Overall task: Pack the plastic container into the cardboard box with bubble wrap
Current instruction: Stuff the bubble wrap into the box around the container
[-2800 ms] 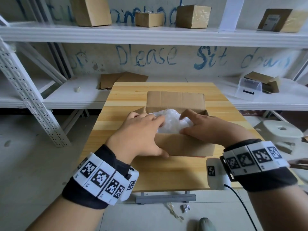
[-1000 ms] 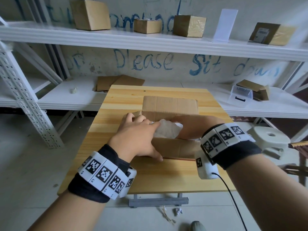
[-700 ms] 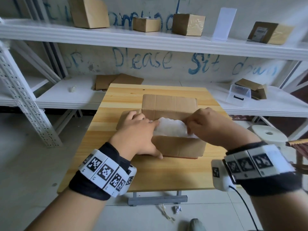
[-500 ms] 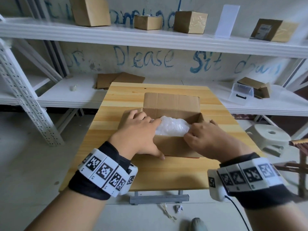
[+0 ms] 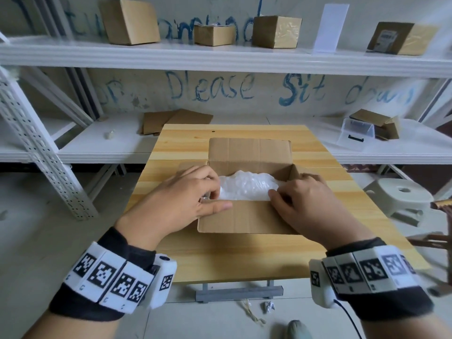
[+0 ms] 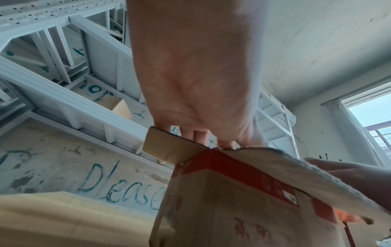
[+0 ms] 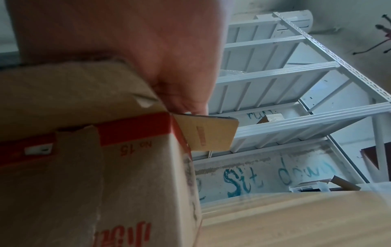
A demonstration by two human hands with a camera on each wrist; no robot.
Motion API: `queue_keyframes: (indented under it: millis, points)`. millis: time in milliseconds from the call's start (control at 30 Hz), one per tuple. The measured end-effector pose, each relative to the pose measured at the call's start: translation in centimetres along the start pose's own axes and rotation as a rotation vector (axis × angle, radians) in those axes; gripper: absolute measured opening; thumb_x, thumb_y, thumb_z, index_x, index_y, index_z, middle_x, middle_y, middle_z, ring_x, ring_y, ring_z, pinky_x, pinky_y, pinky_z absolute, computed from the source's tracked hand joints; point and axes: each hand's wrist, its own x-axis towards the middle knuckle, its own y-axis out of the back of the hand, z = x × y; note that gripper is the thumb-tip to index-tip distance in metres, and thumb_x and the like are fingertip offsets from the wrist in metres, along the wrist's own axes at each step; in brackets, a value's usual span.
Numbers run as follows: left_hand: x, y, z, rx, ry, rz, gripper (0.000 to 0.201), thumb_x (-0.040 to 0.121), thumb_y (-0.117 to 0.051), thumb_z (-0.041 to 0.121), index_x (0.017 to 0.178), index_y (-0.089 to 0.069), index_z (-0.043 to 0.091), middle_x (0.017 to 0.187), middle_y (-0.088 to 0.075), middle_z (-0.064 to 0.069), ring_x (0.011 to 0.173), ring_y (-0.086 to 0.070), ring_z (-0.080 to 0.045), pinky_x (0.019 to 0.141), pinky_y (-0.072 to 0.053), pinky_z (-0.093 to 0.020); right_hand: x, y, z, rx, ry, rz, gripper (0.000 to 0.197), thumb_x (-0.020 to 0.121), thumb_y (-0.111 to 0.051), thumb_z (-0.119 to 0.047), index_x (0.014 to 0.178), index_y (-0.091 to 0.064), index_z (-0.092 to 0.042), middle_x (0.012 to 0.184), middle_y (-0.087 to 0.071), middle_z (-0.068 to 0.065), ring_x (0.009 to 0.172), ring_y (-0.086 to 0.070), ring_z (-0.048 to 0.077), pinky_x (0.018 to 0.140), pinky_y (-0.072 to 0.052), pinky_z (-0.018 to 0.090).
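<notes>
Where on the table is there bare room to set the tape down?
Bare wood on the table between the box and the near edge, and a strip behind the far flap. Crowded at the box: left hand and right hand flank the bubble wrap.

One open cardboard box (image 5: 247, 216) on one wooden table (image 5: 234, 260), one white wad of bubble wrap (image 5: 248, 185) inside it, and two hands at its rim: left hand (image 5: 181, 204), right hand (image 5: 308, 204). Up top, four cardboard boxes (image 5: 128, 20) on the upper shelf (image 5: 220, 61), plus one white upright card (image 5: 330, 25). Off right, one white stool (image 5: 401, 196) and one clear plastic container (image 5: 355, 133).
</notes>
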Motion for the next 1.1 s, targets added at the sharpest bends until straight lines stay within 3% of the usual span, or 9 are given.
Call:
queue_keyframes:
  millis: [200, 333, 400, 567, 700, 800, 867, 1000, 1100]
  points:
    - [-0.4, -0.5, -0.1, 0.021, -0.058, 0.028, 0.047, 0.088, -0.035, 0.07, 0.087, -0.056, 0.028, 0.114, -0.056, 0.017, 0.125, -0.042, -0.003, 0.096, -0.041, -0.029, 0.4, -0.4, 0.0, -0.042, -0.019, -0.013, 0.055, 0.094, -0.04, -0.039, 0.047, -0.037, -0.012, 0.041, -0.034, -0.004, 0.049, -0.04, 0.02, 0.093, -0.043, 0.043]
    - [-0.5, -0.2, 0.6, -0.007, 0.041, -0.004, 0.04, 0.088, -0.042, 0.068, 0.106, -0.043, 0.032, 0.109, -0.045, 0.021, 0.097, -0.046, -0.003, 0.071, -0.04, -0.024, 0.8, -0.4, -0.3, -0.025, -0.019, -0.114, 0.055, 0.098, -0.036, -0.038, 0.048, -0.034, -0.015, 0.045, -0.039, -0.003, 0.055, -0.044, 0.016, 0.11, -0.032, 0.042]
    - [-0.6, -0.1, 0.9, 0.002, 0.067, -0.018, 0.039, 0.09, -0.042, 0.067, 0.115, -0.04, 0.036, 0.12, -0.041, 0.021, 0.103, -0.047, -0.004, 0.073, -0.043, -0.026, 0.9, -0.3, -0.4, -0.033, -0.024, -0.144, 0.054, 0.1, -0.036, -0.036, 0.05, -0.035, -0.015, 0.048, -0.041, -0.003, 0.062, -0.049, 0.018, 0.113, -0.027, 0.042]
    - [-0.6, -0.6, 1.0, 0.073, 0.004, -0.032, 0.044, 0.092, -0.029, 0.065, 0.12, -0.043, 0.035, 0.133, -0.038, 0.022, 0.133, -0.023, 0.003, 0.097, -0.041, -0.03, 1.1, 0.3, -0.6, -0.004, -0.06, -0.196, 0.052, 0.102, -0.032, -0.034, 0.058, -0.043, -0.008, 0.057, -0.049, 0.002, 0.072, -0.054, 0.021, 0.114, -0.023, 0.042]
    - [-0.6, -0.4, 1.3, 0.031, 0.038, -0.033, 0.035, 0.093, -0.035, 0.063, 0.116, -0.04, 0.037, 0.121, -0.031, 0.027, 0.122, -0.028, 0.006, 0.088, -0.039, -0.027, 1.0, 0.3, -0.7, 0.059, -0.083, -0.233, 0.054, 0.103, -0.032, -0.038, 0.059, -0.047, -0.01, 0.058, -0.049, 0.0, 0.066, -0.05, 0.014, 0.114, -0.024, 0.047]
    - [-0.7, -0.3, 1.3, 0.008, 0.071, -0.025, 0.035, 0.091, -0.035, 0.066, 0.113, -0.039, 0.038, 0.123, -0.035, 0.022, 0.105, -0.044, 0.0, 0.08, -0.045, -0.029, 0.5, 0.8, -0.8, 0.048, -0.082, -0.126, 0.056, 0.1, -0.04, -0.043, 0.05, -0.037, -0.016, 0.047, -0.036, -0.005, 0.052, -0.038, 0.008, 0.097, -0.041, 0.046]
    - [-0.7, -0.4, 1.2, 0.009, 0.09, -0.025, 0.035, 0.09, -0.035, 0.067, 0.111, -0.038, 0.039, 0.126, -0.037, 0.018, 0.097, -0.047, -0.003, 0.075, -0.044, -0.028, 0.3, 1.4, -1.0, -0.017, -0.114, -0.12, 0.058, 0.098, -0.039, -0.048, 0.05, -0.04, -0.016, 0.048, -0.038, -0.006, 0.054, -0.04, 0.01, 0.09, -0.042, 0.043]
    - [-0.5, -0.3, 1.3, 0.037, 0.093, -0.039, 0.034, 0.091, -0.037, 0.066, 0.11, -0.038, 0.038, 0.127, -0.036, 0.019, 0.099, -0.036, 0.0, 0.073, -0.034, -0.023, 0.3, 1.6, -1.4, -0.094, -0.176, -0.258, 0.056, 0.095, -0.021, -0.061, 0.06, -0.044, -0.024, 0.066, -0.05, -0.006, 0.073, -0.048, 0.02, 0.105, -0.034, 0.051]
    - [-0.5, -0.3, 1.3, 0.045, 0.092, -0.045, 0.036, 0.092, -0.036, 0.066, 0.113, -0.04, 0.037, 0.127, -0.036, 0.019, 0.101, -0.033, 0.003, 0.076, -0.033, -0.022, 0.3, 1.3, -1.5, -0.099, -0.189, -0.348, 0.066, 0.088, -0.006, -0.065, 0.074, -0.054, -0.023, 0.066, -0.043, -0.01, 0.073, -0.042, 0.017, 0.103, -0.037, 0.052]
